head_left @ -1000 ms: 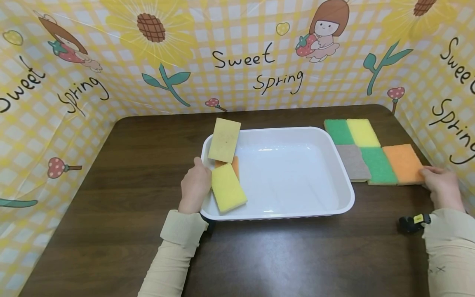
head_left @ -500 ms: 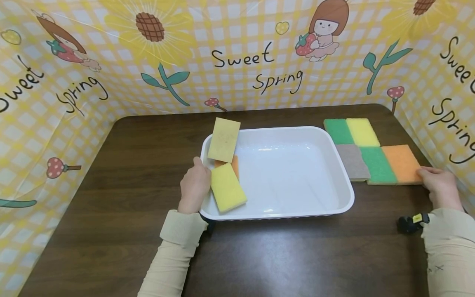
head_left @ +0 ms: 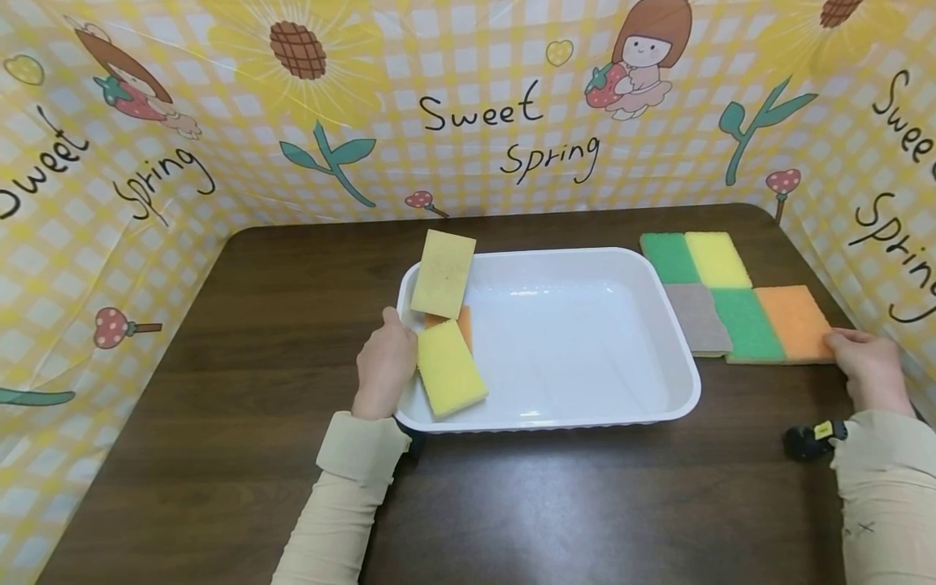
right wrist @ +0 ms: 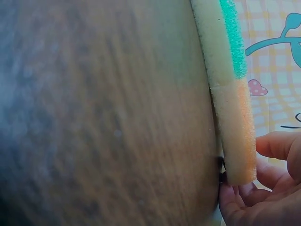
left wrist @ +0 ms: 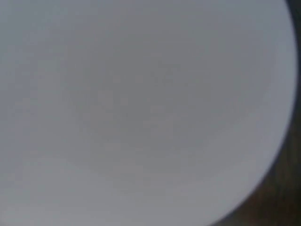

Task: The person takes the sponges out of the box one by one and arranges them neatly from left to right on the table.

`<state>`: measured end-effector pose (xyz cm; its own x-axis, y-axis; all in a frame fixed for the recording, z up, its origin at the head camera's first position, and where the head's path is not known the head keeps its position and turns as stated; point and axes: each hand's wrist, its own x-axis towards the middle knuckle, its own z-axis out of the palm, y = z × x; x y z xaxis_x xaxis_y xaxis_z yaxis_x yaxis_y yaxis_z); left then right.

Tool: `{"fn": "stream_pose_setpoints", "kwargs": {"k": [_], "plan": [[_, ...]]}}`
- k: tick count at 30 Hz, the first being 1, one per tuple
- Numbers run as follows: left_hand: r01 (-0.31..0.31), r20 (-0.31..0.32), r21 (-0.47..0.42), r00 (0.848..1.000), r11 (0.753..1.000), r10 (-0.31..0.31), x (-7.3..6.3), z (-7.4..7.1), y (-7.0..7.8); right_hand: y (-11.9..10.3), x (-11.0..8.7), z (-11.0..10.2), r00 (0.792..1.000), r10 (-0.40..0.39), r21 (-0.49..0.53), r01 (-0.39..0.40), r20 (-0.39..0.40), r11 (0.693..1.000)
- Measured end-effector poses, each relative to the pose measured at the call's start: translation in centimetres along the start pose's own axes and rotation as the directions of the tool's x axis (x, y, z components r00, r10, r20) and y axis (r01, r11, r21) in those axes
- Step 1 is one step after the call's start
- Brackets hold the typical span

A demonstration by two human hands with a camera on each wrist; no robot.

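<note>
My left hand (head_left: 383, 361) grips the left rim of a white tray (head_left: 570, 349), fingers partly hidden behind it. Only the blurred pale tray wall (left wrist: 141, 113) fills most of the left wrist view. At the far right, my right hand (head_left: 870, 361) holds the near right corner of an orange sponge (head_left: 793, 321). The right wrist view shows the fingertips around the end of the orange-topped sponge (right wrist: 237, 136). That sponge lies flat on the table, edge to edge with a green one (head_left: 749, 325).
A grey sponge (head_left: 698, 318), a green one (head_left: 661, 258) and a yellow one (head_left: 718, 258) adjoin at the tray's right. Inside the tray's left end lie a yellow sponge (head_left: 451, 370) and part of an orange one (head_left: 465, 325). A pale yellow sponge (head_left: 443, 275) leans over the back rim.
</note>
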<state>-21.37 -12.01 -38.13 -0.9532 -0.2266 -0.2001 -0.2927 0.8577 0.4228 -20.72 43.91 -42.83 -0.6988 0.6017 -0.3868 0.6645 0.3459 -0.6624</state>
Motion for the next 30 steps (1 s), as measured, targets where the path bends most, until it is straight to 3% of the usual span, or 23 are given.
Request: {"fn": "stream_pose_setpoints", "kwargs": {"k": [4,7,16,25,30], "plan": [[-0.001,-0.002,0.002,1.000,1.000,0.001,0.1,0.0,0.0,1.3,2.3,-0.2,1.000,-0.027,0.006,0.027,0.004,1.000],[-0.006,-0.003,0.005,1.000,1.000,0.006,0.1,0.0,0.1,1.7,2.9,-0.3,0.999,-0.036,0.003,0.036,0.007,0.999],[-0.003,0.004,0.005,1.000,1.000,0.003,0.1,0.0,0.0,-2.0,-2.6,-0.6,0.999,-0.038,-0.008,0.038,0.017,0.999],[-0.001,0.016,-0.001,1.000,1.000,0.001,0.1,-0.1,0.0,-1.8,-2.9,-0.6,0.995,-0.069,0.015,0.068,0.069,0.998],[0.002,0.019,-0.002,1.000,1.000,-0.002,0.1,0.0,0.0,-0.4,-0.4,-0.3,0.999,-0.027,0.038,0.025,0.043,0.999]]}}
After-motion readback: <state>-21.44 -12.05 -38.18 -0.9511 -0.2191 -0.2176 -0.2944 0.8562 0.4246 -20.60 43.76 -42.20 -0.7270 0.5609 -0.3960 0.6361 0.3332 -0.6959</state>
